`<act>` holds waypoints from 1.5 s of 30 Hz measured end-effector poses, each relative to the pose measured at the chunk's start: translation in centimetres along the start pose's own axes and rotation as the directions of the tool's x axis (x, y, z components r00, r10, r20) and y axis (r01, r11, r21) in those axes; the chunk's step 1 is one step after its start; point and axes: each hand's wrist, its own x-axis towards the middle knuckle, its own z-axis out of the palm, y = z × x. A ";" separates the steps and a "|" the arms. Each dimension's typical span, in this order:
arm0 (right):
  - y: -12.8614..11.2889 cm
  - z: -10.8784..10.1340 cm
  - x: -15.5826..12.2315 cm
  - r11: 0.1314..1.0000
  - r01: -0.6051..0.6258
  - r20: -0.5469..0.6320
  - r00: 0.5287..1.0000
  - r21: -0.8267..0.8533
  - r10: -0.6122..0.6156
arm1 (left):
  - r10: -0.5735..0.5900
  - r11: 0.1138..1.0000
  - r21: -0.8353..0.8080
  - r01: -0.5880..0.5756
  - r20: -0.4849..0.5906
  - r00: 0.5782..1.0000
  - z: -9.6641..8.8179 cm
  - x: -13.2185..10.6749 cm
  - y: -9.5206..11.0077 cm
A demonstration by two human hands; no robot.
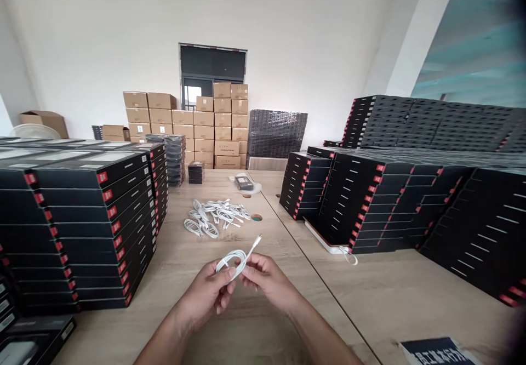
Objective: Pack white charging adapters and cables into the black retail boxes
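Note:
Between my two hands is a coiled white charging cable, held above the wooden table. My left hand pinches the lower left of the coil with thumb and fingers. On the other side, my right hand grips the coil's right edge. One plug end of the cable points up and to the right, beyond my right fingers. Farther off on the table lies a loose pile of white cables, several of them coiled.
Tall stacks of black boxes rise at the left, and more black boxes stand at the right. Cartons are piled by the far wall. A dark packet lies beyond the cables, near round table holes. A printed sign is at the lower right.

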 end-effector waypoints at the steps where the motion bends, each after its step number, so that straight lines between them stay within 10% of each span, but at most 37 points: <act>1: -0.1 -0.2 0.0 0.995 0.037 -0.087 0.995 -0.096 -0.045 | 0.026 0.999 0.039 -0.025 -0.033 0.999 -0.2 0.3 -0.2; 6: -0.5 -0.5 -0.1 0.780 0.154 -0.336 0.839 -0.607 -0.427 | 0.189 0.956 0.252 -0.149 -0.144 0.971 -0.6 1.3 -1.3; 14: -0.5 1.9 0.0 0.231 0.125 -0.020 0.842 -0.965 -0.539 | 0.295 0.831 0.512 -0.218 -0.073 0.953 0.4 0.9 -1.5; 21: -0.2 2.0 0.7 0.122 0.089 0.012 0.853 -0.988 -0.522 | 0.271 0.732 0.664 -0.150 -0.081 0.959 0.4 0.8 -1.5; 26: -0.5 2.6 0.5 0.194 0.114 -0.005 0.851 -0.974 -0.524 | 0.225 0.655 0.755 -0.045 -0.138 0.964 0.0 0.6 -1.3; 35: -1.2 3.0 0.3 0.899 0.089 -0.312 0.919 -0.429 -0.240 | 0.193 0.613 0.790 -0.022 -0.123 0.973 0.2 0.3 -1.0; 39: -1.6 2.0 0.4 0.950 0.074 -0.278 0.947 -0.304 -0.163 | 0.187 0.657 0.751 -0.064 -0.080 0.979 0.0 0.2 -1.0; 45: -1.7 0.5 -0.1 0.830 0.073 -0.122 0.979 -0.553 -0.166 | 0.198 0.723 0.687 -0.080 -0.095 0.976 -1.1 0.6 -0.8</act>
